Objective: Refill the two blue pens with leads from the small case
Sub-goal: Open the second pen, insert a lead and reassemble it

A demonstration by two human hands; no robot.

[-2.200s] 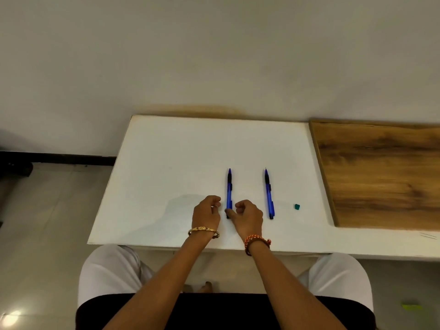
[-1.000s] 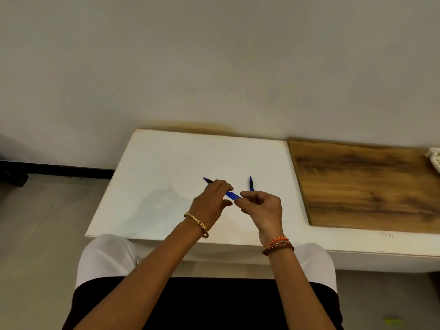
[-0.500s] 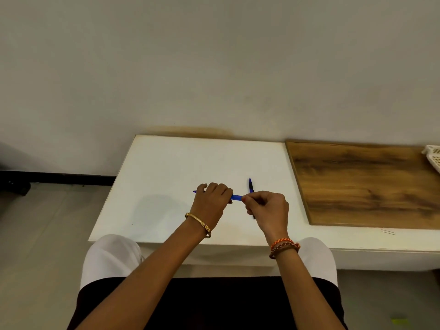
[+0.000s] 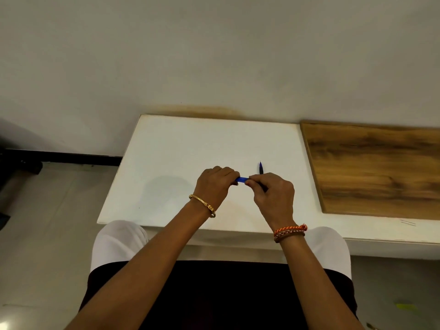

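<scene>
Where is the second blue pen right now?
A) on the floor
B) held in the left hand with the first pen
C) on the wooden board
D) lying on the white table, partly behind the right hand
D: the second blue pen lies on the white table, its tip showing just beyond the right hand, while both hands hold the first blue pen between them.

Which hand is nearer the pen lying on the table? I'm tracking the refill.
Right. The right hand overlaps that pen; the left hand sits further left.
</scene>
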